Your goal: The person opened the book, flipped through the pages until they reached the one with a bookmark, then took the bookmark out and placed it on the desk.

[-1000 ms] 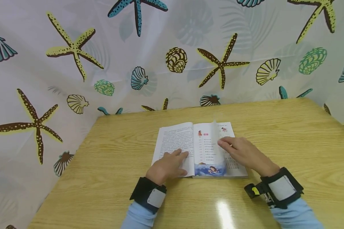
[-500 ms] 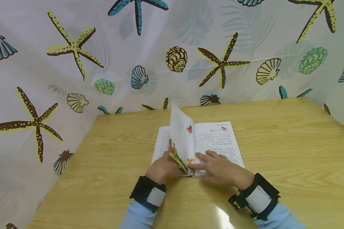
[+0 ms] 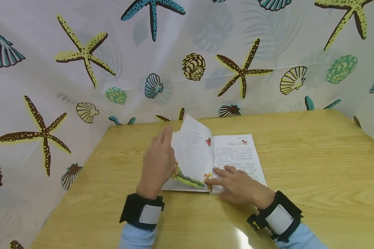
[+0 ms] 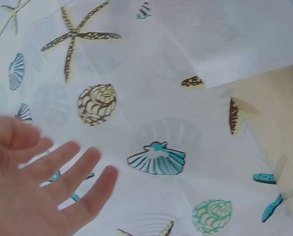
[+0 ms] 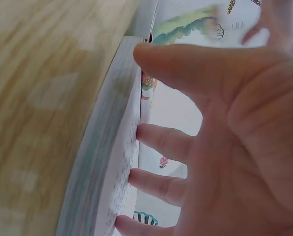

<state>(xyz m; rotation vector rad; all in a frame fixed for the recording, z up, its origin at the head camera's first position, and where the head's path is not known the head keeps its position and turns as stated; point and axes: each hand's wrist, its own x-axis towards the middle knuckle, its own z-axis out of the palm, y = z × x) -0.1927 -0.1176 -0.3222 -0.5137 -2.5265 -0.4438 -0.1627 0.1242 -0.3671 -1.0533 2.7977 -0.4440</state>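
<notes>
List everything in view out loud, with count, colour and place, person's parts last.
Open book: one, white printed pages, mid-table
Raised page: one, white with coloured pictures, in the book's left half
Table: one, yellowish wood, under the book
Cloth: one, whitish, printed with starfish and shells, behind the table
Wristbands: two, black with pale plates, one on each arm
Sleeves: two, light blue, below the wristbands
Left hand: one, at the raised page's left edge
Right hand: one, on the book's lower right half
</notes>
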